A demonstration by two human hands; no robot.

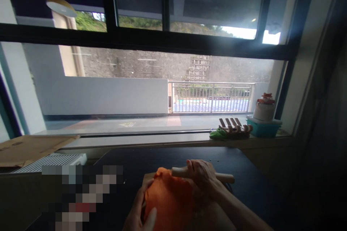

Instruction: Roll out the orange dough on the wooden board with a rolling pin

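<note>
In the head view, a flattened sheet of orange dough or clay (169, 198) with an uneven edge lies over a light wooden board (148, 178) on the dark table. My left hand (142, 207) holds its left edge, thumb on top and fingers along the side; the hand's lower part is cut off by the frame. Just beyond the sheet, a wooden rolling pin (225, 177) lies roughly crosswise. My right hand (202, 173) is closed over its middle, fingers curled on top, with the pin's left end touching or close to the orange sheet.
The dark table (121, 160) reaches to the window sill (151, 140). On the sill's right stand a teal box (264, 128) with a white jar (264, 111) on it, a brown rack-like object (235, 130) and a green cloth (218, 134). Cardboard (32, 148) covers a radiator (54, 162) at left.
</note>
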